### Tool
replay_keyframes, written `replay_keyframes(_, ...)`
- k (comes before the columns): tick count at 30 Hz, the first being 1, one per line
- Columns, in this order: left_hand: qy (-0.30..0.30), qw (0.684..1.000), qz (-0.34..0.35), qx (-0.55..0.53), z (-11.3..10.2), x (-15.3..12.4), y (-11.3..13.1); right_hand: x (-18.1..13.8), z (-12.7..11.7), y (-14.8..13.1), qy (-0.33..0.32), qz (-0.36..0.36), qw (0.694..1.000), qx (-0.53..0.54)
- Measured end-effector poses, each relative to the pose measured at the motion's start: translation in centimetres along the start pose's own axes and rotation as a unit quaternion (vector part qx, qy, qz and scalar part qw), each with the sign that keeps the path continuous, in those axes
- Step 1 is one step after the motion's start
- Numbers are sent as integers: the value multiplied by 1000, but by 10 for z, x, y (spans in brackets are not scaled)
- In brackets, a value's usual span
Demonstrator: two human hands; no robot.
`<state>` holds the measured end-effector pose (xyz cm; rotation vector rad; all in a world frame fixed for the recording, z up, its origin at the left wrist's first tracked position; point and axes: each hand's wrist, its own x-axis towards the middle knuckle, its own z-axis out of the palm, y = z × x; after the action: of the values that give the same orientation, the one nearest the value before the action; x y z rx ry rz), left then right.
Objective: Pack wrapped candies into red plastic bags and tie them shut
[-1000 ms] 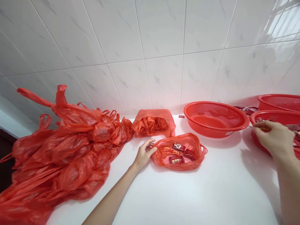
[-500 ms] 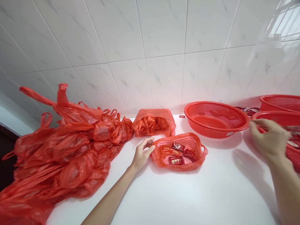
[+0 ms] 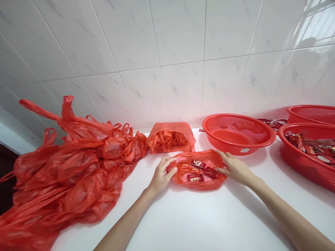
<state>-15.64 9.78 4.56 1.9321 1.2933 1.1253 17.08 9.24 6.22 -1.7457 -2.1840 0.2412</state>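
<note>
A small red plastic bag [image 3: 196, 181] lies open on the white counter [image 3: 209, 219], with several wrapped candies [image 3: 196, 170] inside. My left hand [image 3: 161, 176] grips the bag's left rim with curled fingers. My right hand [image 3: 234, 169] rests on the bag's right rim, fingers closing on the plastic.
A large heap of knotted red bags [image 3: 68, 164] fills the left. Another open red bag [image 3: 171, 137] stuffed with folded bags sits by the tiled wall. An empty red mesh basket [image 3: 237, 132] stands behind my right hand; a basket with candies [image 3: 309, 153] and a further basket [image 3: 312, 113] are at the right.
My right hand has come left from the candy basket to the right rim of the small bag. My left hand has stayed on the left rim.
</note>
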Motion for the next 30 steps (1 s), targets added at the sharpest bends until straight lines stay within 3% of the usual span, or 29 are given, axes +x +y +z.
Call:
replay_keyframes(6,-50,997,-15,62,6,-5,-3,3,5,2,2,2,988,152)
replay_keyframes(11,-63,995,-3,80,6,-5,-4,1,-14,-3,-34,14,910,412)
replay_keyframes(14,15,996,43,82,1,-5,5,-4,-29,-9,7,-37,865,501)
replay_keyframes(17,123,985,73,98,-7,-5,16,-7,-38,-15,70,-74,838,537)
replay_keyframes(19,156,977,87,112,-11,-6,21,-7,-39,-16,96,-67,847,519)
replay_keyframes(23,129,975,114,141,-19,-4,22,-4,-34,-14,133,-17,870,475)
replay_keyframes(30,103,971,143,159,-32,-1,27,-4,-41,-13,117,21,797,592)
